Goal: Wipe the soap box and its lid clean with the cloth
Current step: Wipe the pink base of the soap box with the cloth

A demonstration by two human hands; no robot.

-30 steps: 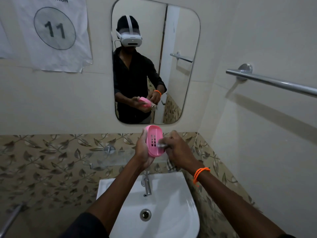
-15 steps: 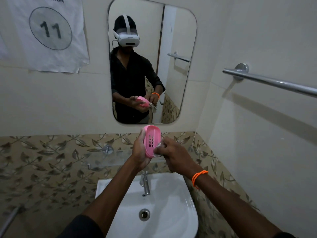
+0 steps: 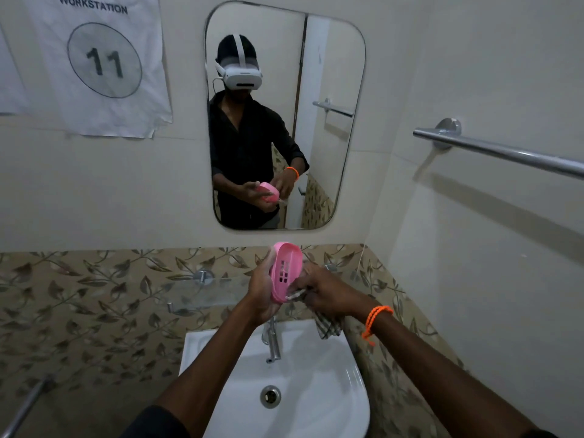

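**Pink soap box held upright over the basin, cloth pressed to its lower end**

Head view: The left hand (image 3: 260,287) grips the pink soap box (image 3: 284,271) from its left side, fingers curled round the back and the far edge, so that the box stands on end with its hollow, slotted face turned to the right. It hangs in the air above the tap (image 3: 271,341), in front of the leaf-patterned tile band (image 3: 94,289) on the far wall.

The right hand (image 3: 322,294), an orange cord bracelet (image 3: 376,319) at its wrist, comes in from the right with its fingers curled round a checked cloth (image 3: 327,325). A bunched bit of the cloth sits at the fingertips against the lower near rim of the box, and the loose remainder hangs below the hand over the far right corner of the white washbasin (image 3: 347,403). Which piece this is, box or lid, cannot be told apart here.

The basin lies near and below, its drain (image 3: 270,396) in the middle. A glass shelf (image 3: 202,292) is fixed to the tiles left of the hands. Above, the mirror (image 3: 335,58) on the far wall reflects a person in a dark shirt and a white headset holding the pink piece. A paper sheet (image 3: 104,61) reading WORKSTATION 11 hangs at far left, and a chrome towel rail (image 3: 499,151) runs along the right wall.
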